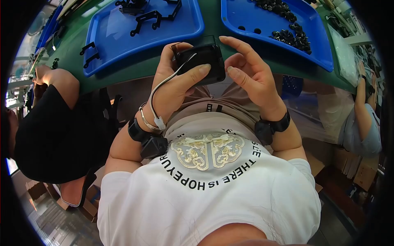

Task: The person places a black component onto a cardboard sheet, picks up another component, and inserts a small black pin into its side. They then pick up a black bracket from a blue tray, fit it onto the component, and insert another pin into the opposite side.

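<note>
My left hand (176,80) is closed around a black box-shaped device (214,61), its thumb lying across the face. From that device a thin white cable (158,90) runs down over my left wrist to a small white connector (159,122). A thin black bracket (175,50) sticks out at the device's upper left, by my left fingers; how it is joined there is hidden. Just right of the device is my right hand (256,78), thumb and index finger spread apart, with nothing visible between them.
On the green table (213,20), a blue tray (143,48) at left holds black brackets (150,19). Another blue tray (324,61) at right holds many small black round parts (291,40). People sit at either side, one in black sleeves (53,131). A clear plastic bag (342,49) lies far right.
</note>
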`<state>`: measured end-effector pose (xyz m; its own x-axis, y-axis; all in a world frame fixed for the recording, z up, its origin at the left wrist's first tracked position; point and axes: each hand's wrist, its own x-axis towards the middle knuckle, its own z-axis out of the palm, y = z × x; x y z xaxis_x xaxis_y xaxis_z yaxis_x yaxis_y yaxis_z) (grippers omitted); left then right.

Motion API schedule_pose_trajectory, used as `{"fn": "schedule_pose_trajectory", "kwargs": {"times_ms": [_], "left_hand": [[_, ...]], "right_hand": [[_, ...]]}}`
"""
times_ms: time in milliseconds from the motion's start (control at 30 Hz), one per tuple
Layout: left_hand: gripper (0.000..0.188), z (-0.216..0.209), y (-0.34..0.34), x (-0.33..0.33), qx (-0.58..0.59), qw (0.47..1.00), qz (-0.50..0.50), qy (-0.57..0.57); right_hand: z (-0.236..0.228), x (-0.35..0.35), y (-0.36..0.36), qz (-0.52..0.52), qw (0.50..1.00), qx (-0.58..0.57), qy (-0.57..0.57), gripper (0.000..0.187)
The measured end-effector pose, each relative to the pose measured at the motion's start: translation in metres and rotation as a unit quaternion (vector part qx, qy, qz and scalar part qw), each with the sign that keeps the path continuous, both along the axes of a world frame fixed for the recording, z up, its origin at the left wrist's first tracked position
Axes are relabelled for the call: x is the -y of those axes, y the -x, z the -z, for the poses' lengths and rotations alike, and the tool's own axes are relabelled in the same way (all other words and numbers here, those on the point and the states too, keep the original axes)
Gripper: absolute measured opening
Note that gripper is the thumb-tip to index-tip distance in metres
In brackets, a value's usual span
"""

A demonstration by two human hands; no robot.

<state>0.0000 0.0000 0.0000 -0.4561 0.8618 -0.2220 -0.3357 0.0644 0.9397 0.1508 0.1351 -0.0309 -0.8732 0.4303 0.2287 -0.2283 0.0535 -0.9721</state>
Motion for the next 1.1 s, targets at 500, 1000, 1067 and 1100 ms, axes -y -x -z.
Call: {"fn": "schedule_pose_trajectory", "kwargs": {"times_ms": [500,1000,1067,1100], "left_hand": [[0.053,0.013,-0.002,-0.002,0.270,0.953,0.011,-0.134],[0.042,0.027,-0.009,-0.007,0.042,0.995,-0.022,-0.088],[0.042,0.028,-0.007,-0.007,0.041,0.995,-0.015,-0.090],[0.042,0.027,-0.006,-0.007,0.054,0.995,-0.016,-0.085]], "right_hand": [[0.006,0.011,0.002,0.043,0.989,-0.092,0.111,0.046],[0.016,0.016,0.006,0.079,0.989,-0.078,0.093,0.044],[0.015,0.016,0.007,0.079,0.988,-0.080,0.105,0.043],[0.014,0.015,0.009,0.078,0.986,-0.078,0.122,0.043]]}}
